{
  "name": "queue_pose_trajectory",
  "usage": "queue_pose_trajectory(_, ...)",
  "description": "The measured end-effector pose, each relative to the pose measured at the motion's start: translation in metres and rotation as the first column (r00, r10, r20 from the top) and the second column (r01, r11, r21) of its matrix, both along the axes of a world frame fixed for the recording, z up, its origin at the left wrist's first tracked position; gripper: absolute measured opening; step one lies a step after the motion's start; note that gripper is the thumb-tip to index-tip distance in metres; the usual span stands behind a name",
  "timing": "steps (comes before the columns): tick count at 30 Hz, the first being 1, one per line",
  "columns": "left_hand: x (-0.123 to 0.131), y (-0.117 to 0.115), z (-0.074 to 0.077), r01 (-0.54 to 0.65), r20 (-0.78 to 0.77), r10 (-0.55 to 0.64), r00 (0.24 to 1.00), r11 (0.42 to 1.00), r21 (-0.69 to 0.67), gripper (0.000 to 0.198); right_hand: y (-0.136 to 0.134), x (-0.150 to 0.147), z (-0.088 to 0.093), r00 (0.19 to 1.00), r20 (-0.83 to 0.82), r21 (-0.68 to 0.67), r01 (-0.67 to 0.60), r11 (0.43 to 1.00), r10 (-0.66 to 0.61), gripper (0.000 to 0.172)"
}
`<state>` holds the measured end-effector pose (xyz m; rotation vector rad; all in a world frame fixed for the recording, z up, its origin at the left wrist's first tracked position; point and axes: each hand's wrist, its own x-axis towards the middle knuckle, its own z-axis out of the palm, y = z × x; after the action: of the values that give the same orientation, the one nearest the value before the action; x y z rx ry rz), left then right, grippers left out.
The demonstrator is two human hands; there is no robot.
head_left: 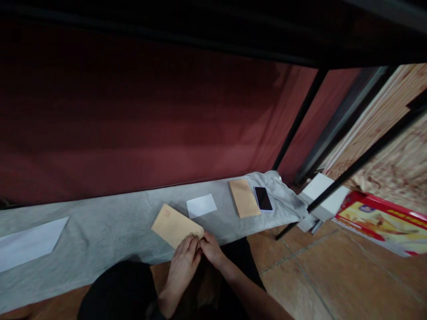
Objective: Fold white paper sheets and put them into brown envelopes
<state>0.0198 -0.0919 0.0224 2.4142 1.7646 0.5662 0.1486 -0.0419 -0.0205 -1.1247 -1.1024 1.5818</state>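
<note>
A tan paper envelope [175,224] with a small reddish mark near its far left corner lies at a slant over the near edge of the cloth-covered bench. On its near right end rests my left hand [184,259], fingers close together and pressing on the paper. My right hand [211,250] is closed on that same end, its fingertips meeting the left hand's. Exactly how the fingertips grip the paper is partly hidden. Just beyond the envelope is a small white sheet of paper [201,206].
A stack of tan envelopes [244,198] lies to the right, beside a dark-screened phone [263,198]. Larger white paper [30,244] is at the left on the grey cloth [110,222]. Black metal legs [300,120], a white box [322,191] and a red-yellow carton [383,222] stand right.
</note>
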Motion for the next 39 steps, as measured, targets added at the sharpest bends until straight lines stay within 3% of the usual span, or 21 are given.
queue_pose_trajectory(2,-0.005,0.000,0.006,0.040,-0.056,-0.036,0.998,0.997,0.069,0.068,0.000,0.011,0.006,0.996,-0.075,0.000,0.041,0.999,-0.041,0.030)
queue_pose_trajectory(5,-0.019,0.003,0.018,0.112,-0.144,-0.098,0.985,0.990,0.091,0.104,-0.001,0.032,0.016,0.990,-0.139,-0.018,-0.025,1.000,0.022,0.048)
queue_pose_trajectory(9,-0.040,0.017,0.025,0.225,-0.219,-0.208,0.953,0.973,0.052,0.116,-0.004,0.059,0.029,0.989,-0.073,0.060,-0.125,0.990,0.129,0.050)
queue_pose_trajectory(13,-0.041,0.035,0.021,0.294,-0.208,-0.291,0.934,0.956,-0.019,0.124,-0.006,0.077,0.036,0.985,-0.067,0.070,-0.151,0.986,0.156,0.048)
queue_pose_trajectory(22,-0.014,0.059,0.019,0.415,-0.176,-0.443,0.879,0.893,-0.172,0.126,-0.009,0.111,0.049,0.974,-0.035,0.050,-0.223,0.974,0.224,0.047)
queue_pose_trajectory(27,-0.001,0.058,0.028,0.431,-0.201,-0.443,0.874,0.896,-0.103,0.116,-0.011,0.123,0.051,0.977,0.003,0.038,-0.215,0.976,0.215,0.045)
queue_pose_trajectory(33,0.006,0.058,0.029,0.376,-0.300,-0.381,0.875,0.923,-0.076,0.107,-0.010,0.120,0.027,0.989,-0.005,-0.040,-0.149,0.988,0.149,0.047)
queue_pose_trajectory(39,0.007,0.055,0.026,0.363,-0.338,-0.367,0.866,0.928,-0.078,0.113,0.000,0.120,0.008,0.996,0.085,0.071,-0.013,0.997,0.007,0.033)
